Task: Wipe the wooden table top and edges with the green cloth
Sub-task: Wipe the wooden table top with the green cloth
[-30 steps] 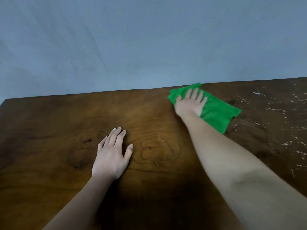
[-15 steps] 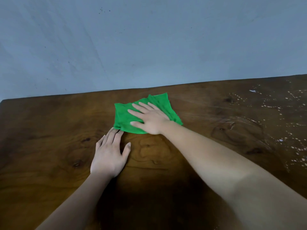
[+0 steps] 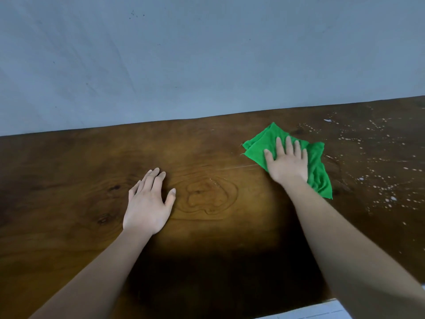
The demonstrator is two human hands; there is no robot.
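Note:
The green cloth (image 3: 318, 166) lies rumpled on the dark wooden table top (image 3: 207, 238), right of the middle and near the far edge. My right hand (image 3: 287, 162) presses flat on the cloth with straight, spread fingers. My left hand (image 3: 149, 201) rests flat on the bare wood to the left, palm down, holding nothing.
White specks and droplets (image 3: 379, 162) dot the table's right part beyond the cloth. A pale blue-grey wall (image 3: 207, 54) stands right behind the table's far edge. A strip of light floor (image 3: 322, 311) shows past the near edge at bottom right.
My right hand swept the cloth left to the middle beside my left hand, then back to the right. The left hand stayed put.

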